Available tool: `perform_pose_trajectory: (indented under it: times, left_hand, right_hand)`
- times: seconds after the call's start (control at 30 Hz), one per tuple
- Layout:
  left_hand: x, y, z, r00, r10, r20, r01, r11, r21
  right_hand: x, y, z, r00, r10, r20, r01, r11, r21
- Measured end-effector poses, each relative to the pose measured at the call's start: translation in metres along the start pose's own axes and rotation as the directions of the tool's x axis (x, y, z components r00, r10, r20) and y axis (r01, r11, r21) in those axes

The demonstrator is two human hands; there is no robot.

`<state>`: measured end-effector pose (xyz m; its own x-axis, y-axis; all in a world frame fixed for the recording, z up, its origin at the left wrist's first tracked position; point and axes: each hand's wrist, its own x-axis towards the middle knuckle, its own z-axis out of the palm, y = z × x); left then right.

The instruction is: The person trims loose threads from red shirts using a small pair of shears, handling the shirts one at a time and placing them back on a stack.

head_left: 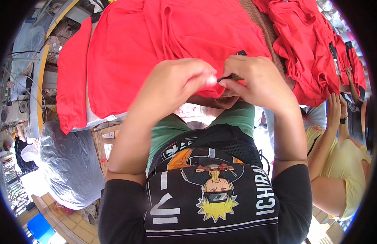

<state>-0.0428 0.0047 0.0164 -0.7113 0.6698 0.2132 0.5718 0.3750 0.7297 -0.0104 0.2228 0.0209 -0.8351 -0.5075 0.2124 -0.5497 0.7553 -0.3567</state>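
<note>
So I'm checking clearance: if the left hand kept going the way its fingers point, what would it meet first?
Probably the right hand: the left hand points right, its fingers nearly touching the right fingertips over the red cloth.

A large bundle wrapped in clear grey plastic [70,162] is seen at the lower left, beside a wooden frame. A small dark label [240,53] is seen on the red cloth [156,44], just above the right hand [257,81].

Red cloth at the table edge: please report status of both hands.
Left hand and right hand both pinching the red cloth hem. Small dark object between fingers. Nothing blocking.
</note>
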Motion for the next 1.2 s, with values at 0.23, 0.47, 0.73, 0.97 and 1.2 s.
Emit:
perform_pose_trajectory:
  times: [0.23, 0.47, 0.73, 0.97, 1.2]
  left_hand:
    - [-0.033, 0.046, -0.068, 0.978, 0.192, 0.084, -0.197, 0.979, 0.045]
    - [-0.020, 0.009, -0.017, 0.983, 0.185, -0.004, -0.182, 0.974, 0.132]
    - [-0.003, -0.029, 0.015, 0.899, 0.129, -0.419, -0.020, 0.967, 0.253]
    - [-0.019, -0.017, 0.045, 0.774, 0.392, -0.498, -0.276, 0.915, 0.293]
    - [-0.009, -0.022, 0.032, 0.788, 0.319, -0.527, -0.272, 0.948, 0.167]
  right_hand:
    - [-0.016, 0.010, -0.023, 0.967, 0.186, -0.174, -0.148, 0.966, 0.210]
    - [-0.016, 0.016, -0.011, 0.975, 0.128, -0.183, -0.074, 0.959, 0.273]
    - [-0.014, 0.007, 0.026, 0.903, 0.186, 0.387, -0.412, 0.628, 0.660]
    - [0.002, 0.013, 0.035, 0.864, 0.465, -0.193, 0.097, 0.222, 0.970]
    - [-0.008, 0.010, 0.035, 0.862, 0.497, -0.098, -0.026, 0.237, 0.971]
